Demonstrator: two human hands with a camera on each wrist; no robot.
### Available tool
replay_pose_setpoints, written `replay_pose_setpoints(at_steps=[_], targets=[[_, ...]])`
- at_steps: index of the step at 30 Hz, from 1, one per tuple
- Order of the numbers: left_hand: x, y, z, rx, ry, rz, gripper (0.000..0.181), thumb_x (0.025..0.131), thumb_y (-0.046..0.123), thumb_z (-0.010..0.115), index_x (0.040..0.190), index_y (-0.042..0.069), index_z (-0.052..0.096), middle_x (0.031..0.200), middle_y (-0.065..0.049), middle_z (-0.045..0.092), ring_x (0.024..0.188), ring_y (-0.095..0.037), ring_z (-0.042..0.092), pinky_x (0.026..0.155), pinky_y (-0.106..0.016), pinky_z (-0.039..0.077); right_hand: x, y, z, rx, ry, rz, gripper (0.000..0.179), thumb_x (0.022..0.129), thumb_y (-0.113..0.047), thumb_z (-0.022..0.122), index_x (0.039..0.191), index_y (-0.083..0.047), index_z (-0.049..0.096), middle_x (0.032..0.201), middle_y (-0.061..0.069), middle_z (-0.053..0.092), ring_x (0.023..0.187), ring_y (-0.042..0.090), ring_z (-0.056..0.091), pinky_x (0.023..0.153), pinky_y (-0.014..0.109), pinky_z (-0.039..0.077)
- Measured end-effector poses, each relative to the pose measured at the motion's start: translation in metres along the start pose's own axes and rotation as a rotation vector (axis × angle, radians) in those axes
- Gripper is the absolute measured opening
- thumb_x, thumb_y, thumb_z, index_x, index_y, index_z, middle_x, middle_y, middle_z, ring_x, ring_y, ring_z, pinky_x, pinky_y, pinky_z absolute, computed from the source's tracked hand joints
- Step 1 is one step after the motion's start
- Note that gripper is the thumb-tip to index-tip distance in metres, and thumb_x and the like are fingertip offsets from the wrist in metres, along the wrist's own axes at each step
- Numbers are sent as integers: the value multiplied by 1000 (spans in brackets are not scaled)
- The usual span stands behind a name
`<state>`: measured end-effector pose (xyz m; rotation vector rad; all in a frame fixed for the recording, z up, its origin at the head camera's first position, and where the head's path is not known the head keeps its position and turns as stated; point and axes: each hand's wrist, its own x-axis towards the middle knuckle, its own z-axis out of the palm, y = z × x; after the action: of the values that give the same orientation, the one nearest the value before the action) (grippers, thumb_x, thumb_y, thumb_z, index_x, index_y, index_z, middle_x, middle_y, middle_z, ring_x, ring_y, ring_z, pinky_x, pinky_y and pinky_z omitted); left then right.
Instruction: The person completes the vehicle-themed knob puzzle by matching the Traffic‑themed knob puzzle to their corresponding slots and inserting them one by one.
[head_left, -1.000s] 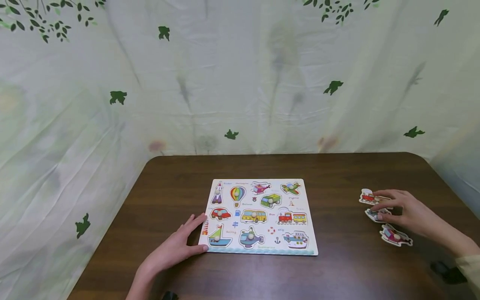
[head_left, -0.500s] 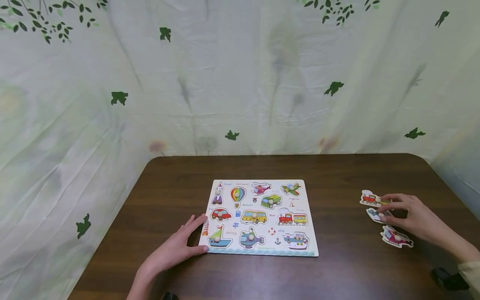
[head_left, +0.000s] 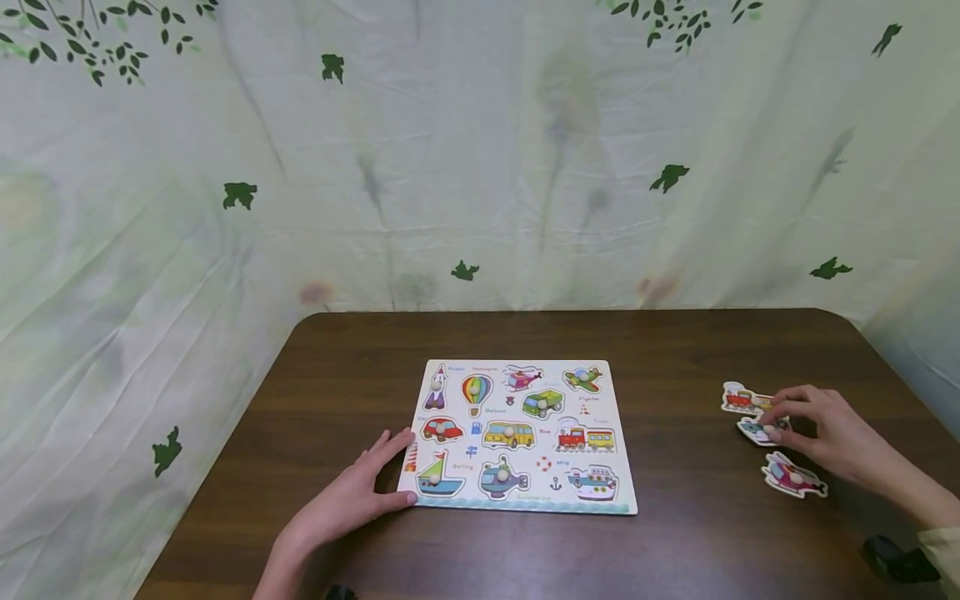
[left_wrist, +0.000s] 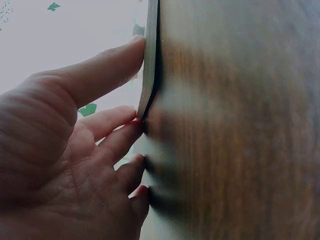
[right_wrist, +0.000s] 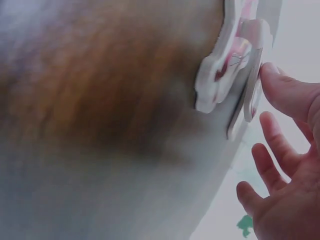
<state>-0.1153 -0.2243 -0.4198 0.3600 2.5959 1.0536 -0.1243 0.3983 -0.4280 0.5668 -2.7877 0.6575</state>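
Observation:
A white puzzle board with vehicle pictures lies flat on the table. My left hand rests at its left side, thumb at the near corner and straight fingers along the edge; the left wrist view shows the board's side edge. At the right, my right hand pinches a blue-and-white ship puzzle piece between thumb and fingers, which partly cover it. A red-and-yellow train piece lies just beyond, and a pink helicopter piece nearer. In the right wrist view, the thumb meets a piece's edge.
Brown table surrounds the board and loose pieces. Knobbed pieces such as the bus and the balloon sit in the board. A leaf-patterned curtain hangs behind the table's far edge.
My right hand has shifted slightly to the right, its fingers drawing back from the train piece and closing on the ship piece, which has moved a little right. My left hand stays at the board.

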Motion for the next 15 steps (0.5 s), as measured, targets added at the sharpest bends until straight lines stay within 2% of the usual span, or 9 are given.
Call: replay_pose_setpoints(at_steps=[4, 8, 15], targets=[[-1, 0, 0, -4, 1, 2, 82, 83, 39, 78, 153, 21, 38, 159, -7, 29, 147, -40, 8, 112, -65, 10, 6, -6, 1, -10, 13, -48, 34, 71, 3, 83, 87, -24, 70, 103, 11, 60, 99, 37, 47, 79, 55, 32], [-1, -1, -1, -7, 0, -5, 82, 83, 39, 78, 153, 22, 37, 159, -7, 29, 147, -40, 7, 112, -65, 11, 18, -15, 4, -22, 21, -104, 38, 68, 5, 84, 86, -26, 70, 102, 4, 61, 97, 30, 47, 79, 47, 33], [0, 0, 0, -9, -3, -12, 83, 83, 40, 78, 153, 22, 37, 159, -5, 29, 148, -39, 7, 113, -65, 11, 35, -31, 8, 4, -15, -128, 37, 71, 3, 83, 87, -27, 69, 105, 6, 60, 99, 32, 50, 79, 49, 36]])
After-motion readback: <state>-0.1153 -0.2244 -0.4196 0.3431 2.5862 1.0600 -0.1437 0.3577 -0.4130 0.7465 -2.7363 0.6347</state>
